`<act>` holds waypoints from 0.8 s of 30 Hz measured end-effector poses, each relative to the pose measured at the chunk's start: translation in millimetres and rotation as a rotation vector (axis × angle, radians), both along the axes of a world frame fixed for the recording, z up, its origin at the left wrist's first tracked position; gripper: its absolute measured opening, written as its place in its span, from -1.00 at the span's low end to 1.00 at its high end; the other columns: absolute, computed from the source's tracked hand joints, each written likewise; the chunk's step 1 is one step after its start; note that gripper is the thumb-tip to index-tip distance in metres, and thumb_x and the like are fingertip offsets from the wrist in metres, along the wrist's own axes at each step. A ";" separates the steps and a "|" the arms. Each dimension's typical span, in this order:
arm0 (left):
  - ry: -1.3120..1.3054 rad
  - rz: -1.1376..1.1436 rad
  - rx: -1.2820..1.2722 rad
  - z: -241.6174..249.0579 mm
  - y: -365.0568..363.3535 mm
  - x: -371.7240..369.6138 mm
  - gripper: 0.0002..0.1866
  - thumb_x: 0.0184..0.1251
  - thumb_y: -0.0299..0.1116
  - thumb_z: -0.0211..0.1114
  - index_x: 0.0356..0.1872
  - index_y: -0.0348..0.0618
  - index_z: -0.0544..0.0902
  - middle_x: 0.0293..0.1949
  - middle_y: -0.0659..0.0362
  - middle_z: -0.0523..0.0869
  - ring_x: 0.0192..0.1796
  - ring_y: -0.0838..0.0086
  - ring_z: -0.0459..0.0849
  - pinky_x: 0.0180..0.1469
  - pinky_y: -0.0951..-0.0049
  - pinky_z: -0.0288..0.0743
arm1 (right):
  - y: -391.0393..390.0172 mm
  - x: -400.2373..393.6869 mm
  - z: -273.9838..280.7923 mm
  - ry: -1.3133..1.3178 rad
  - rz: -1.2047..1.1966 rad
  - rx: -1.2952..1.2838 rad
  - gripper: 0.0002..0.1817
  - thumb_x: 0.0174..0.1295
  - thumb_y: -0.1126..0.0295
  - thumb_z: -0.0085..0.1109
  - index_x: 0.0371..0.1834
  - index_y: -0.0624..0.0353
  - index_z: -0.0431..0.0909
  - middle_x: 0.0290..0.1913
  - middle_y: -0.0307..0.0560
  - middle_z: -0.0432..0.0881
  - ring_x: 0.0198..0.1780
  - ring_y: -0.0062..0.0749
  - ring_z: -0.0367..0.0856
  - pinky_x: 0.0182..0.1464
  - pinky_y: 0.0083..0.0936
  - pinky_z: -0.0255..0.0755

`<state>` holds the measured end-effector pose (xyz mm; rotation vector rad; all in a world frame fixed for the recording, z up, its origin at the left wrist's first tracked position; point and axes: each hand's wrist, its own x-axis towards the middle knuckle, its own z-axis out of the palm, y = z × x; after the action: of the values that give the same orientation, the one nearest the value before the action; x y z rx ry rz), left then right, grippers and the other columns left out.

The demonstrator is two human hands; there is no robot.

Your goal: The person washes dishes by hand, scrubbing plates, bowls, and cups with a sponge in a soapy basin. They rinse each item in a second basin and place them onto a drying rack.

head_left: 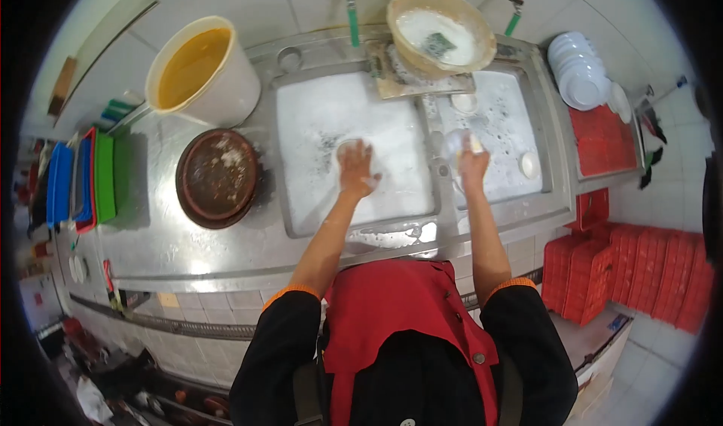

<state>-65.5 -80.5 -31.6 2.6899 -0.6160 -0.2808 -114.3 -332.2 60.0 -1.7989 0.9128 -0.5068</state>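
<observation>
My left hand (356,171) lies open over the left sink (280,193), fingers spread. Beneath its fingertips shows the rim of a round white dish (343,146) in the suds; the hand touches or hovers just above it. Beside the divider, my right hand (473,162) is closed around something pale (476,144), partly hidden by the fingers and blurred. A whitish, rounded shape (455,141) shows just left of those fingers. Two small white dishes sit in the foamy right sink (545,171): one dish (529,165) at the right, another (465,103) at the back.
A yellowish basin (397,38) with suds and a green scrubber (437,46) stands behind the divider. To the left are a white bucket (239,87) of orange liquid and brown round dishes (217,176). White plates (581,83) stand right, above stacked red crates (648,268).
</observation>
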 end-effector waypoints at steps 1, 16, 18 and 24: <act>0.021 -0.029 -0.017 -18.2 8.9 1.2 -0.39 0.13 -0.10 0.11 0.25 -0.02 0.33 0.41 0.11 -0.02 0.43 0.05 -0.13 0.40 0.07 -0.30 | -29.3 -3.8 -1.0 0.113 -0.092 -0.053 -0.52 0.10 0.00 0.18 -0.47 0.32 0.56 -0.59 -0.16 0.53 -0.55 -0.50 0.44 -0.48 -0.50 0.35; 0.621 -0.412 0.596 -121.9 110.6 26.7 -0.40 0.03 -0.08 0.27 0.13 -0.10 0.43 0.21 0.04 0.38 0.27 0.29 0.30 0.25 0.31 0.25 | -176.3 37.4 57.0 0.826 0.165 -0.774 -0.59 -0.11 0.35 0.08 -0.10 0.18 0.48 -0.20 0.22 0.59 -0.08 0.02 0.55 -0.04 -0.23 0.42; 0.828 -0.052 0.099 -174.9 139.6 26.2 -0.53 0.08 -0.10 0.21 -0.04 -0.16 0.50 -0.02 0.06 0.50 0.06 0.33 0.44 0.07 0.32 0.37 | -135.3 67.2 125.0 0.571 0.049 -0.746 -0.52 -0.09 0.33 0.10 0.00 0.15 0.43 -0.14 0.23 0.57 -0.06 0.04 0.54 -0.05 -0.23 0.40; 1.049 0.777 -1.285 -46.0 95.9 41.6 -0.65 0.29 -0.11 0.02 -0.10 -0.17 0.51 -0.21 0.12 0.62 -0.21 0.30 0.65 -0.13 0.25 0.58 | -66.8 215.2 79.2 -0.012 0.588 -0.825 -0.42 0.10 0.20 0.05 0.19 0.19 0.28 0.17 0.26 0.32 0.24 0.03 0.24 0.24 -0.27 0.12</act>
<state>-23.8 15.4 -77.5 1.0988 0.4663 -0.6725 100.9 -399.0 139.3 -2.6636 0.0975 -0.5428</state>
